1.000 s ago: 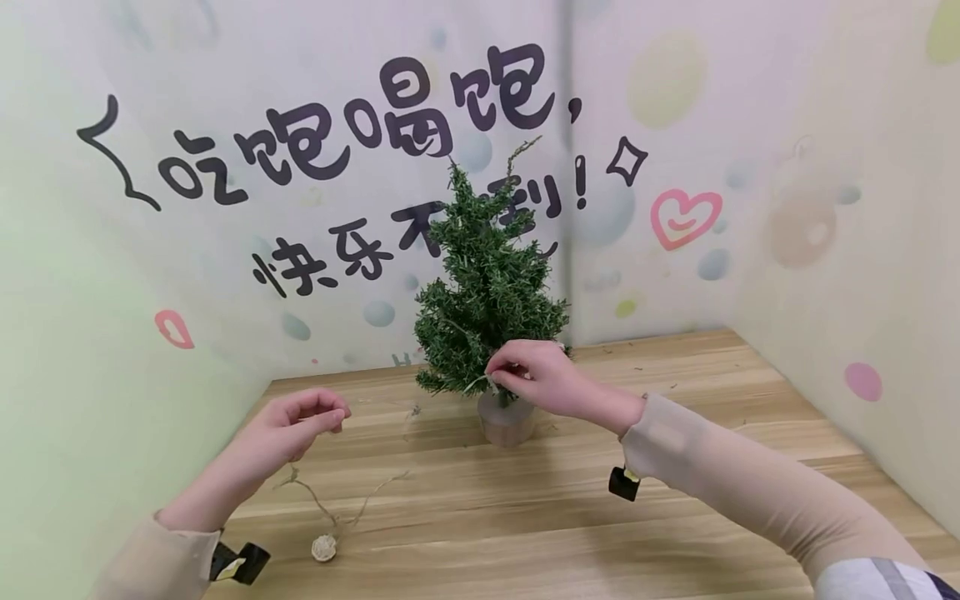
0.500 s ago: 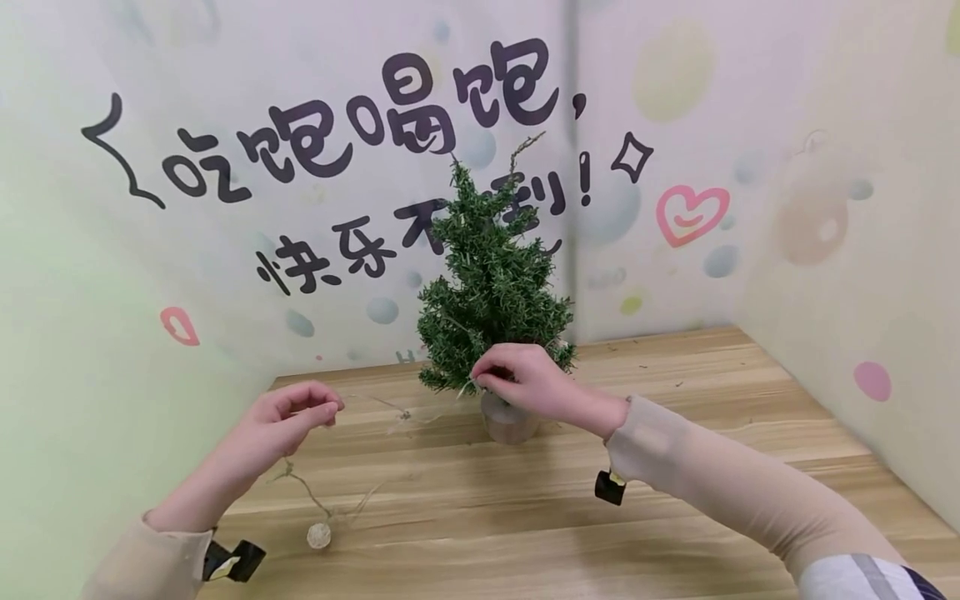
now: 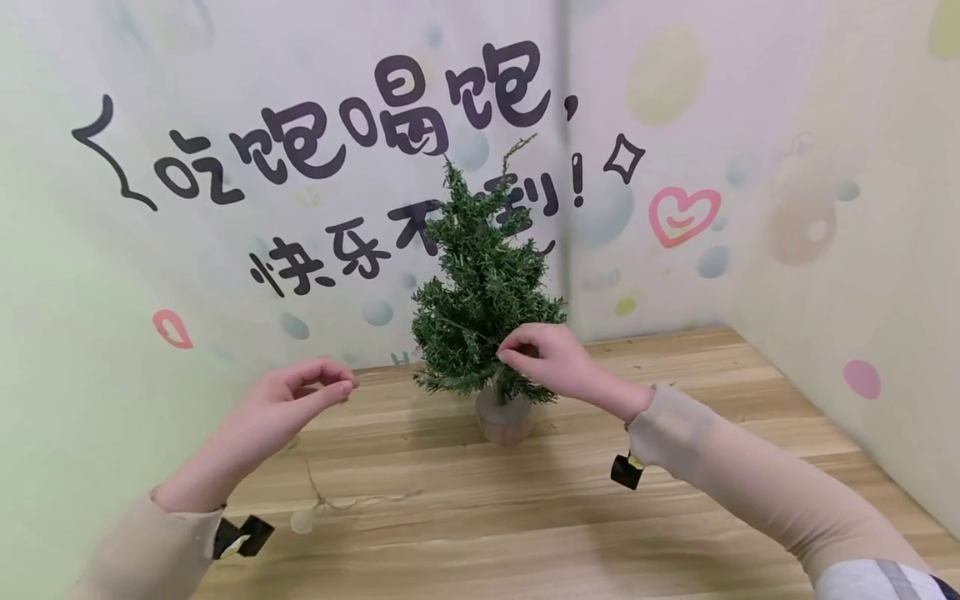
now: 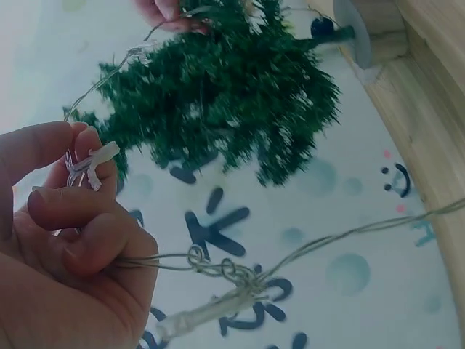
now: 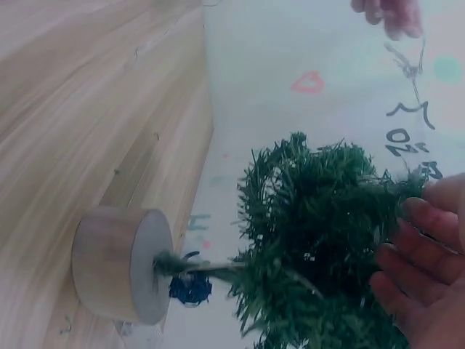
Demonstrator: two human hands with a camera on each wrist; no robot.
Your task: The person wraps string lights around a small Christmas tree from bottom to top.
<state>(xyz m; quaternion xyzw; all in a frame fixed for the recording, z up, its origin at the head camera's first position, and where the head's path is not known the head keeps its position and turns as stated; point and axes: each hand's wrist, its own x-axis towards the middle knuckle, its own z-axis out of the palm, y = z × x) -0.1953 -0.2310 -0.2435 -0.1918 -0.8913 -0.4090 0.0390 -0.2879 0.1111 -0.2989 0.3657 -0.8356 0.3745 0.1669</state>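
A small artificial Christmas tree [image 3: 480, 283] stands upright on its round base [image 3: 504, 421], with a thin wire running across its lower branches. Against its lower right front, my right hand [image 3: 555, 367] pinches the wire between thumb and forefinger. My left hand [image 3: 292, 404] is raised to the left of the tree, gripping the same string light wire [image 4: 109, 76]. In the left wrist view a small clear bulb [image 4: 105, 154] sticks out at its fingertips, and twisted wire trails from under the curled fingers. Below this hand hangs a pale woven ball [image 3: 302, 522] on the wire.
The wooden table [image 3: 540, 525] meets a printed wall [image 3: 225, 275] just behind the tree. Small green bits lie scattered on the tabletop near the back right. Another wall [image 3: 862, 292] bounds the right side. One bare twig [image 3: 517, 150] rises from the treetop.
First the right hand drew the wire leftward, then moved up and right against the branches. The left hand has risen, and the woven ball below it has shifted up and left.
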